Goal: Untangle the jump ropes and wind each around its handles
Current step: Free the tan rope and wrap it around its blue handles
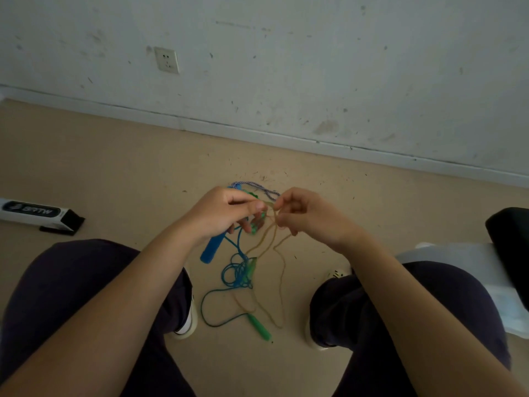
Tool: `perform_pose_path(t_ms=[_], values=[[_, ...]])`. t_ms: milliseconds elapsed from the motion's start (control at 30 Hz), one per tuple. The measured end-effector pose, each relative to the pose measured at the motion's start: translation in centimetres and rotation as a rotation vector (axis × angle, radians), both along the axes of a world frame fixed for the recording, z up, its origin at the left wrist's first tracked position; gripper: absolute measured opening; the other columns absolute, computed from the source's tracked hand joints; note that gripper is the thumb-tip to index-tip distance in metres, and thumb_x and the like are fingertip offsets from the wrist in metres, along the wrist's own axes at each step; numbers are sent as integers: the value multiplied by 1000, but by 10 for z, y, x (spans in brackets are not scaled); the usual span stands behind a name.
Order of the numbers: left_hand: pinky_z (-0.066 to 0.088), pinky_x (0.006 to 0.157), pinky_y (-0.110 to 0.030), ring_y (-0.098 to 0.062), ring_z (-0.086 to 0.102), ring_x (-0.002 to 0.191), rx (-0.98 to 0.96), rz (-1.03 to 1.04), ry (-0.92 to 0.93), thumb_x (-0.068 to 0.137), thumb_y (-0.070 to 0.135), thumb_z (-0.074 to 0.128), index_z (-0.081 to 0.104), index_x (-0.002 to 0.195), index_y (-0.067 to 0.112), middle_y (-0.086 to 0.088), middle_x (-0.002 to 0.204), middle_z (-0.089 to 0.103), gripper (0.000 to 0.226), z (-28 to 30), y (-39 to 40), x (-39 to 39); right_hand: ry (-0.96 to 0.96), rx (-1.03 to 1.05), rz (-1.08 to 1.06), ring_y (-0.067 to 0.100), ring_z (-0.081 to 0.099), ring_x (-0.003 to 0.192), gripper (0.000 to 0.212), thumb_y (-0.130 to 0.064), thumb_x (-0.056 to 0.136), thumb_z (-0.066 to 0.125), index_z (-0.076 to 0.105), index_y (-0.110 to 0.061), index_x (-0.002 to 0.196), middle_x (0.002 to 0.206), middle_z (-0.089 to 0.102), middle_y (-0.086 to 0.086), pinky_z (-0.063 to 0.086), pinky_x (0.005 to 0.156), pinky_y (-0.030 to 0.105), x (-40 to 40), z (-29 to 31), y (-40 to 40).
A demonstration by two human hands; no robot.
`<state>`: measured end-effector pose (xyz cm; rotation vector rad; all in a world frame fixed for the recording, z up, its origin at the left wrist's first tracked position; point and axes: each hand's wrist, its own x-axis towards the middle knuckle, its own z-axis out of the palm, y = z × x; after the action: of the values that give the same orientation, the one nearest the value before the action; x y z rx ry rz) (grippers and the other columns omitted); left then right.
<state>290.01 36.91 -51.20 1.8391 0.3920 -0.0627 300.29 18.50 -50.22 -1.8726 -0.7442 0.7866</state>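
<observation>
My left hand grips a bundle of jump rope parts above the floor: a blue handle sticks out below the fist and a green handle shows by the fingers. My right hand pinches a tan rope close to the left fingertips. The tan rope hangs in loops to the floor. A blue rope lies tangled in a coil between my feet. A second green handle lies on the floor at the blue rope's end. A blue-and-white braided rope arcs behind both hands.
A black-and-white box lies on the floor at the left. A black object and a clear plastic bag sit at the right. A wall with a socket stands ahead. My knees and shoes flank the ropes.
</observation>
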Motion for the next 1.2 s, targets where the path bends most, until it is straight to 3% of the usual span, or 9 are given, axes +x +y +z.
perform_pose_path(t_ms=[100, 167, 233, 333, 467, 767, 900, 1067, 1200], values=[[54, 79, -30, -17, 71, 91, 105, -4, 47, 92, 38, 66, 77, 101, 27, 8, 95, 75, 18, -2, 5, 1, -56, -91, 61, 1, 49, 54, 22, -13, 81, 78, 66, -14, 99, 57, 55, -15, 41, 59, 19, -1, -3, 0], [47, 82, -24, -7, 66, 95, 319, -57, 81, 91, 41, 66, 75, 92, 38, 18, 93, 71, 9, -3, 10, -1, -64, -73, 65, -2, 46, 52, 18, -15, 82, 78, 69, -14, 98, 55, 54, -15, 38, 55, 13, -1, -1, -1], [45, 84, -23, -2, 64, 97, 366, -106, 60, 91, 40, 67, 71, 82, 47, 21, 93, 71, 12, -1, 12, -2, -47, -20, 61, -4, 50, 52, 11, -11, 85, 74, 70, -11, 96, 62, 60, -13, 37, 53, 8, -2, 2, 0], [45, 86, -15, 3, 67, 94, 87, -99, 35, 93, 36, 65, 75, 91, 38, 18, 92, 75, 10, 1, 3, -2, 33, 63, 46, -2, 52, 51, 7, -3, 90, 66, 69, -8, 94, 78, 69, 5, 38, 50, 12, -6, 6, 2], [55, 91, -26, -20, 73, 94, -224, -143, 26, 100, 23, 56, 73, 109, 7, -7, 97, 77, 25, 0, -6, -1, 69, 192, -32, 9, 54, 56, 11, 2, 89, 64, 68, -7, 93, 77, 69, 8, 42, 52, 20, -1, 1, 3], [49, 71, -28, -9, 56, 59, -19, -143, 68, 98, 21, 58, 73, 97, 10, 5, 62, 60, 18, 7, 14, -5, 16, 327, -392, 18, 63, 70, 14, 3, 90, 62, 67, -9, 95, 81, 71, 7, 53, 72, 31, 20, 5, -13], [42, 58, -28, -10, 37, 47, -39, -141, 43, 99, 23, 59, 71, 102, 11, 9, 52, 45, 17, 8, 6, -7, 76, 249, -195, 21, 64, 71, 13, -3, 90, 64, 66, -7, 103, 81, 70, 7, 54, 79, 36, 11, 10, -12], [38, 51, -26, -9, 38, 45, -54, -174, 52, 95, 30, 63, 74, 100, 15, 5, 53, 49, 18, 9, -6, -7, 79, 166, -20, 7, 64, 64, 19, 1, 82, 72, 65, -3, 99, 74, 69, -1, 51, 64, 17, -6, 6, 0], [44, 56, -24, -10, 46, 48, -12, -157, 42, 96, 30, 62, 75, 97, 12, 3, 58, 56, 22, 13, 5, -7, -55, 82, -94, 11, 65, 74, 9, -5, 83, 73, 69, -12, 87, 79, 71, 1, 57, 76, 32, 1, 3, -1]])
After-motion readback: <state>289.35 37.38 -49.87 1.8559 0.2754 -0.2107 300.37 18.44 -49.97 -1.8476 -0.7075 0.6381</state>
